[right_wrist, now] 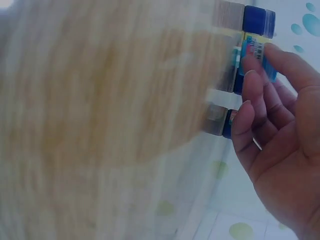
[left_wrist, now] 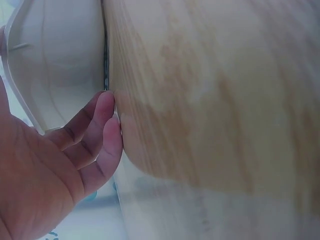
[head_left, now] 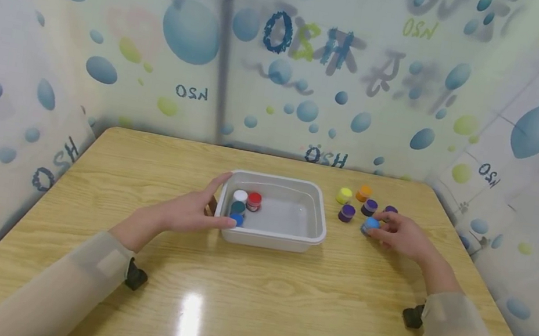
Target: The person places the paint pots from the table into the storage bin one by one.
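Observation:
A pale grey plastic tub (head_left: 268,242) stands mid-table. My left hand (head_left: 191,208) holds its left end, the thumb over the front corner of the rim and the fingers along the side. In the left wrist view the fingertips (left_wrist: 104,102) reach down to the tub's base by the tabletop. Inside the tub's left part are a white paint jar (head_left: 240,196), a red one (head_left: 254,201), a dark green one (head_left: 238,207) and a blue one (head_left: 237,219). Right of the tub, my right hand (head_left: 404,236) pinches a light blue paint jar (head_left: 370,225) between thumb and fingers.
Around the right hand stand a yellow jar (head_left: 344,196), an orange jar (head_left: 363,193) and dark purple jars (head_left: 346,213), one partly behind the hand. The wooden table (head_left: 278,310) meets patterned walls (head_left: 281,93) at the back and sides.

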Motion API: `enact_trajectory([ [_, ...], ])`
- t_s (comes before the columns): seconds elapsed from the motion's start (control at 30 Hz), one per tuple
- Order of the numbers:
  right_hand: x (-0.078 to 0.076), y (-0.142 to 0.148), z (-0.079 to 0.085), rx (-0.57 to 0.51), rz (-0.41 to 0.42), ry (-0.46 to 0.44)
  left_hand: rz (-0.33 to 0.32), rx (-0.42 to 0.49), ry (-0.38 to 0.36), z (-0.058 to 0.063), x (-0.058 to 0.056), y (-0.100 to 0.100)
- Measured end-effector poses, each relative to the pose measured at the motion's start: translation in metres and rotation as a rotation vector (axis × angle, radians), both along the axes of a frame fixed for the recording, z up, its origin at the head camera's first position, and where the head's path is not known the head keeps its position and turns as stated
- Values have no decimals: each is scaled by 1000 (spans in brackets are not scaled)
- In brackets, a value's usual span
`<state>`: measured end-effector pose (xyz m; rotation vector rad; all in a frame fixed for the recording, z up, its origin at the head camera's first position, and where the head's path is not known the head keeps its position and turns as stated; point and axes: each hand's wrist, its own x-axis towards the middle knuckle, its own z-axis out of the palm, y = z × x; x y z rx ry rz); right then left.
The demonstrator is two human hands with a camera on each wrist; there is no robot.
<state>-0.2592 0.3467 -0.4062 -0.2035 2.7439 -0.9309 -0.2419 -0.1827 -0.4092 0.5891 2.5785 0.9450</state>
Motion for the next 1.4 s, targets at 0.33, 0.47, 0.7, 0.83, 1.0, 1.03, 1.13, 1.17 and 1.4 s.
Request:
enact_trajectory([
  [0.33,9,-16,20,-87,10,109,-1,-4,3,0,0,0],
  [0.47,14,-31,31,-95,28,132,-3,-9,6,0,0,0],
  [0.7,17,-64,46,-160,93,174,4,-13,1,-1,0,1],
  [0.83,15,-83,51,-201,157,188,6,-15,-1,-1,0,0],
  [1.0,11,-107,51,-211,211,181,5,-13,-3,1,1,0],
  [1.03,11,-113,52,-220,222,174,4,-13,-3,1,1,0],
  [1.13,8,-128,51,-232,244,161,3,-12,-1,2,1,0],
  [1.17,7,-134,51,-238,253,155,3,-12,1,2,1,0],
  [1.4,-1,-174,46,-227,292,112,8,-10,-3,0,0,1],
])
